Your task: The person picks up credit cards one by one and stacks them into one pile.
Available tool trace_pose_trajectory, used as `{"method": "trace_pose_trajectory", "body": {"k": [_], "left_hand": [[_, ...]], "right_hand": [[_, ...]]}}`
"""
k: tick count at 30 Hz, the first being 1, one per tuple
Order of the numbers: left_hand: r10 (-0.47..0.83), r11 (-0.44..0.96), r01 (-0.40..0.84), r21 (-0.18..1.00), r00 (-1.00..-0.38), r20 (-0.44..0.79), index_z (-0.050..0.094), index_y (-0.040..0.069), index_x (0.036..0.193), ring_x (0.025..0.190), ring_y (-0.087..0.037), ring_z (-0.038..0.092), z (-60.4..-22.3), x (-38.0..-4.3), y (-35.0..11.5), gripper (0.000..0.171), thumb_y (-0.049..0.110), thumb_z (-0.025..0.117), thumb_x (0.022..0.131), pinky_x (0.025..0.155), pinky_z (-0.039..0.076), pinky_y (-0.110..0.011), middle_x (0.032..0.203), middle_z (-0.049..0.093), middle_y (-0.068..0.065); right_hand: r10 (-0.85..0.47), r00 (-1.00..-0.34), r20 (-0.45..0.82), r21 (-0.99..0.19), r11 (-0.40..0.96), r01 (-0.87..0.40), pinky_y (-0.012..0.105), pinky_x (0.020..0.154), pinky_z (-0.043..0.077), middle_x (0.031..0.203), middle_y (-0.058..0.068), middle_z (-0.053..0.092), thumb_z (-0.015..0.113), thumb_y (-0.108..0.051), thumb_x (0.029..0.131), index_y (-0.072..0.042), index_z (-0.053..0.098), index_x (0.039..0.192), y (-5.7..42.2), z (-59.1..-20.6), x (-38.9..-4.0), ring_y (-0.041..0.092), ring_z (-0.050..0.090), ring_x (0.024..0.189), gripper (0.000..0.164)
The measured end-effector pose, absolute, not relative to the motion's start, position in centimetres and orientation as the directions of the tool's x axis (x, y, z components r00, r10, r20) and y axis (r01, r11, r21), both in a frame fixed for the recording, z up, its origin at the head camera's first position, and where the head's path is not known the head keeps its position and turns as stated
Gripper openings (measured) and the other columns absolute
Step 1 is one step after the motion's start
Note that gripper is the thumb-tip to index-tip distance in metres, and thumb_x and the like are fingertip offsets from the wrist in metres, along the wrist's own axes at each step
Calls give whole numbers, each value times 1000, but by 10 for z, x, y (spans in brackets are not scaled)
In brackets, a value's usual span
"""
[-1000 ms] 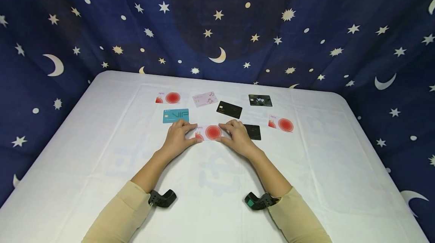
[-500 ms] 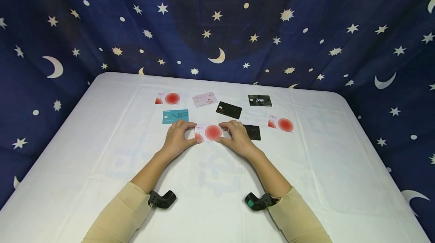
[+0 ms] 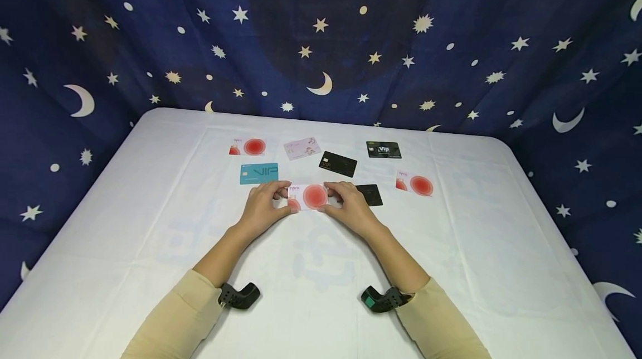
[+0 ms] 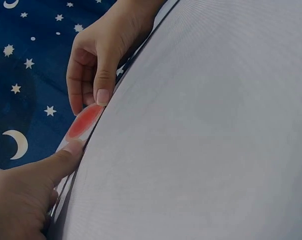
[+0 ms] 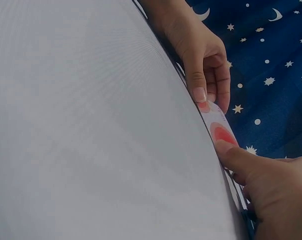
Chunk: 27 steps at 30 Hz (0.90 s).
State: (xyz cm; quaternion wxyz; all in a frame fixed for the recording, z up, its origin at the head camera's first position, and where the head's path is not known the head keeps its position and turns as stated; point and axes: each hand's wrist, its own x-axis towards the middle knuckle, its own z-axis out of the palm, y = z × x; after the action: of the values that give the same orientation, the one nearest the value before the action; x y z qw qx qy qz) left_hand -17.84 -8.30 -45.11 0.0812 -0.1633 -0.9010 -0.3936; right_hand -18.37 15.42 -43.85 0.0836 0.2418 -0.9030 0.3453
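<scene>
Between the two hands is a white plastic card (image 3: 315, 196) with a red disc printed on it. My left hand (image 3: 262, 204) pinches its left end between thumb and index finger. At the opposite end, my right hand (image 3: 352, 206) grips the card the same way. Both wrist views show the red disc on the card (image 4: 84, 123) between the two thumbs. Just right of the right hand lies a black card (image 3: 371, 195), its left part covered by the fingers. A teal VIP card (image 3: 258, 173) lies just beyond the left hand.
Farther back on the white tablecloth (image 3: 311, 314) lie a red-disc card (image 3: 253, 146), a pink card (image 3: 302, 148), a black VIP card (image 3: 338, 164) and another black Vip card (image 3: 383, 150). One more red-disc card (image 3: 420, 184) is at right. A star-patterned curtain (image 3: 321, 35) hangs behind.
The hands stay at nearly the same spot on the card, with the fingers more curled now. The black card by the right hand has shifted slightly left. The head view has tilted slightly.
</scene>
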Motion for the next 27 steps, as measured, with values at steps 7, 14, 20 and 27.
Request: {"method": "trace_pose_trajectory", "body": {"k": [7,14,20,27], "left_hand": [[251,590,400,701,-916,312,60,3,123,88,-21,51,-452,-178,-86,63,24,85,69,85,38,-41,93,60,-6],[295,574,432,696,-902,316,61,4,120,89,-18,50,-453,-177,-87,62,25,85,68,82,41,-37,93,59,-3],[339,578,440,687,-895,288,63,6,116,91,-16,48,-450,-174,-85,63,32,87,64,82,43,-36,93,58,-1],[397,578,510,637,-858,327,65,8,112,93,-16,49,-451,-172,-83,59,33,87,64,87,43,-37,92,58,0]], "right_hand": [[-390,-849,356,-592,609,-528,31,74,44,92,6,61,86,-19,66,-1,62,119,154,-440,-183,18,52,80,61],[-383,-869,314,-614,616,-494,28,70,43,89,3,60,86,-25,66,-3,64,114,159,-435,-179,14,50,77,57],[-429,-870,242,-583,653,-484,27,69,42,87,0,58,86,-30,66,-6,64,114,168,-429,-175,11,48,76,58],[-456,-863,217,-583,648,-489,26,69,41,85,0,56,87,-33,65,-8,65,109,175,-424,-169,13,47,77,56]]}}
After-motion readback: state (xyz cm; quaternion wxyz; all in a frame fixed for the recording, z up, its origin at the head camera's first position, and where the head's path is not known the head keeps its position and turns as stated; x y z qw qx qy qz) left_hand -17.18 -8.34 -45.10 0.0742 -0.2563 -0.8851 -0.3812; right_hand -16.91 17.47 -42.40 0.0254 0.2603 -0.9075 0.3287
